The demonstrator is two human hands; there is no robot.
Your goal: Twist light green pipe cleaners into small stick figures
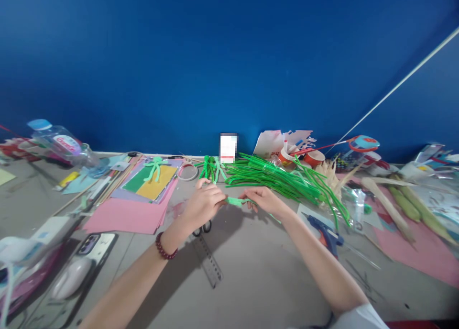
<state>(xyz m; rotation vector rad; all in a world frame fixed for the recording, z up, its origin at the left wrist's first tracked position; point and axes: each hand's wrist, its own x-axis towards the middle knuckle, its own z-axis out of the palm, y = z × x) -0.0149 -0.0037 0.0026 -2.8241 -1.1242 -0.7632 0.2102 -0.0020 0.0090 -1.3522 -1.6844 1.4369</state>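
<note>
Between my two hands stretches a light green pipe cleaner (235,201), twisted thick in the middle. My left hand (205,202), with a dark red bead bracelet at the wrist, pinches its left end. The fingers of my right hand (263,201) close on the other end, and a thin green tail shows below that hand. Just behind my hands stand small green pipe cleaner figures (211,168). A big bundle of green pipe cleaners (272,176) lies behind my right hand. Black scissor handles (202,228) show under my left wrist.
A clear ruler (210,262) lies in front of the scissors. Left are pink paper (125,216), another green figure (155,169), a phone (91,252) with a white mouse (72,278), and a bottle (60,140). A blue glue gun (328,235) lies beside my right forearm. A blue wall (229,71) rises behind.
</note>
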